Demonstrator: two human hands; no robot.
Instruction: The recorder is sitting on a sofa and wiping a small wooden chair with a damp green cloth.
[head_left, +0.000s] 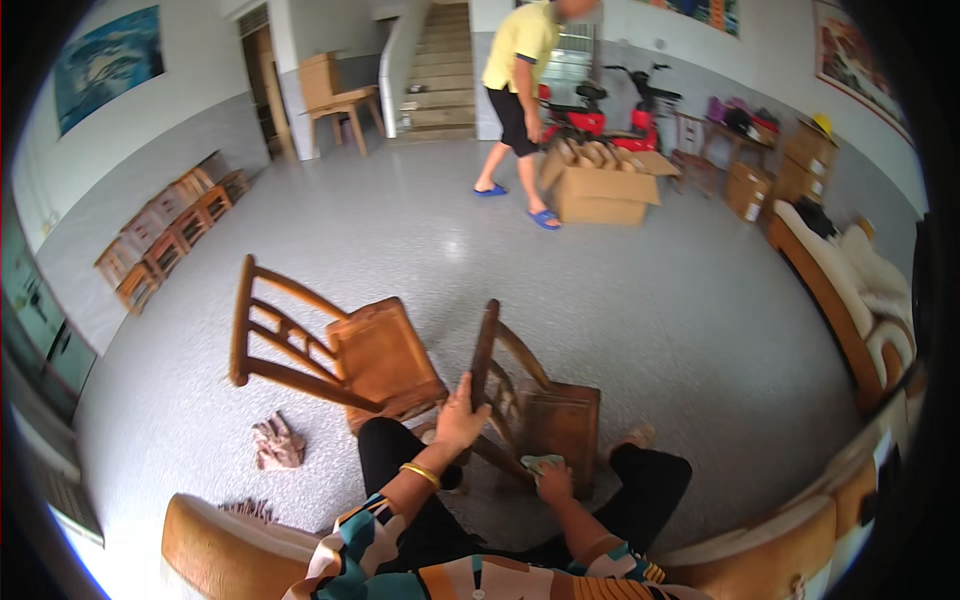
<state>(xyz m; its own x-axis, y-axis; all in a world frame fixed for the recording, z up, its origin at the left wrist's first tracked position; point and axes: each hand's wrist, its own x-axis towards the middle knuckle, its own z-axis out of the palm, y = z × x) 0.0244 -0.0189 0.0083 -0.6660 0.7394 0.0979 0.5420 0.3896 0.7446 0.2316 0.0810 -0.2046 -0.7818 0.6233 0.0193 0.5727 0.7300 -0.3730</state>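
Between my knees stands a dark wooden chair (559, 427), its backrest towards me. My left hand (459, 420) grips the top rail of that backrest; a gold-coloured bangle is on the wrist. My right hand (553, 480) holds a pale green cloth (541, 463) against the chair, low down where the backrest meets the seat. A lighter brown wooden chair (386, 352) stands just to the left, close to my left knee. On the floor further left lies a crumpled brownish cloth (277, 442).
Ahead, a person in a yellow shirt (521, 52) bends beside an open cardboard box (607, 195). Small wooden chairs (172, 225) line the left wall. A cushioned wooden sofa (817, 300) stands at right. Red electric scooters (585, 120) are parked behind the box.
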